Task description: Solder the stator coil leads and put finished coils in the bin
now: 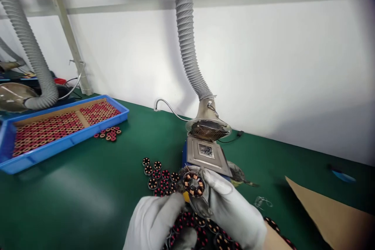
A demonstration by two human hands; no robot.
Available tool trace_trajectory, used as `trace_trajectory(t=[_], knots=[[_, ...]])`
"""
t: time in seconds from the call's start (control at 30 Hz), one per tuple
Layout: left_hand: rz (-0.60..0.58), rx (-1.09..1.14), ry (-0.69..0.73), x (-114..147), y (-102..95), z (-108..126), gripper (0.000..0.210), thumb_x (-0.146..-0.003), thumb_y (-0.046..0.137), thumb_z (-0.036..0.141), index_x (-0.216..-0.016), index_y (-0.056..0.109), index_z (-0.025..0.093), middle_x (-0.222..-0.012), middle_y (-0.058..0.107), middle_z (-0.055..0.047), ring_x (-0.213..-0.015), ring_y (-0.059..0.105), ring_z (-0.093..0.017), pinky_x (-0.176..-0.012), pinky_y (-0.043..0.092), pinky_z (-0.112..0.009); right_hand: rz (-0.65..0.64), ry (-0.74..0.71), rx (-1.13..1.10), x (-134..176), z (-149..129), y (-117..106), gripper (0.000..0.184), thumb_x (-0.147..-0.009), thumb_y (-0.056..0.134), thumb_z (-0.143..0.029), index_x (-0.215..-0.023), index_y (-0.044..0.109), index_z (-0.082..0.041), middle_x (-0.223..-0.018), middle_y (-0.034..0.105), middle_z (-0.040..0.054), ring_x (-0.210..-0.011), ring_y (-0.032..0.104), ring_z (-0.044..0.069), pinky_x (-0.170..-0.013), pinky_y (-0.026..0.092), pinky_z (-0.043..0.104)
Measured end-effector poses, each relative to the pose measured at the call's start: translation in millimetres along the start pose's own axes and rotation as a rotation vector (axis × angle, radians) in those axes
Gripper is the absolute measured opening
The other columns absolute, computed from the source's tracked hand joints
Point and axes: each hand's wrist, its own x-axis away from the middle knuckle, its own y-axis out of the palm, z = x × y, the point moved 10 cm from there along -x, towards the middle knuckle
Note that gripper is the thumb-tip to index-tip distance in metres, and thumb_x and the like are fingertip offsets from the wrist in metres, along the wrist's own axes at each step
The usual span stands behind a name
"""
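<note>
A round motor stator (193,184), with copper windings around a dark core, faces me in the gloved fingers of my right hand (228,207). My left hand (158,216), also in a white glove, is just left of it. Its grey fingertips lie close to the stator, and one digit below is apart from the others. I cannot tell whether they touch the stator. Beneath both hands lies a pile of stators (202,236), partly covered by the gloves. Directly beyond is a solder pot (209,155) with a metal top and a small silvery square bath.
A flexible grey duct (187,35) ends in a fume hood (208,125) over the pot. Several stators (156,174) stand left of it. Farther left is a blue tray (67,136) of stators, with loose ones (109,133) beside it. Brown cardboard (331,215) lies right.
</note>
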Motion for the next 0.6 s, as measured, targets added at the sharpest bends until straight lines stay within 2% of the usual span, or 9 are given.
trace_trajectory(t=[0.1, 0.17, 0.33, 0.5, 0.6], knots=[[0.002, -0.063, -0.014, -4.0, -8.5, 1.8, 0.046, -0.085, 0.049, 0.021, -0.128, 0.034, 0.017, -0.095, 0.061, -0.008, -0.082, 0.057, -0.017, -0.070, 0.050, -0.029, -0.084, 0.063, -0.047, -2.3, 15.8, 22.9, 0.033, -0.062, 0.066, -0.051, -0.077, 0.063, -0.021, -0.072, 0.064, 0.0044, -0.070, 0.061, 0.019, -0.059, 0.048, 0.031], [0.006, -0.141, -0.035, -2.1, -12.8, -1.3, 0.041, -0.086, 0.044, 0.020, -0.127, 0.036, 0.017, -0.087, 0.060, -0.007, -0.075, 0.056, -0.017, -0.063, 0.048, -0.030, -0.088, 0.072, -0.061, -4.3, 24.6, 31.0, 0.029, -0.064, 0.067, -0.047, -0.078, 0.064, -0.021, -0.074, 0.064, 0.0045, -0.071, 0.060, 0.018, -0.060, 0.048, 0.031], [0.055, -0.331, -0.015, 7.5, -26.1, -5.5, 0.028, -0.089, 0.035, 0.021, -0.115, 0.044, 0.014, -0.064, 0.052, -0.002, -0.056, 0.048, -0.016, -0.050, 0.039, -0.029, -0.078, 0.105, -0.118, -9.5, 48.3, 43.0, 0.027, -0.064, 0.070, -0.042, -0.082, 0.064, -0.021, -0.083, 0.065, 0.0047, -0.077, 0.059, 0.018, -0.071, 0.047, 0.032], [0.067, -0.384, 0.002, 10.7, -33.6, -5.7, 0.032, -0.093, 0.023, 0.026, -0.106, 0.049, 0.012, -0.061, 0.051, -0.003, -0.054, 0.046, -0.016, -0.049, 0.036, -0.029, -0.074, 0.134, -0.167, -11.0, 65.5, 51.8, 0.030, -0.060, 0.075, -0.042, -0.083, 0.066, -0.024, -0.077, 0.063, 0.0010, -0.068, 0.056, 0.014, -0.057, 0.044, 0.023], [0.045, -0.370, -0.004, 10.3, -32.7, -8.8, 0.031, -0.093, 0.022, 0.025, -0.103, 0.049, 0.013, -0.061, 0.053, -0.004, -0.054, 0.047, -0.016, -0.050, 0.037, -0.029, -0.076, 0.139, -0.149, -9.1, 68.0, 51.5, 0.029, -0.062, 0.074, -0.040, -0.085, 0.066, -0.024, -0.075, 0.061, 0.0003, -0.066, 0.055, 0.013, -0.059, 0.045, 0.023]])
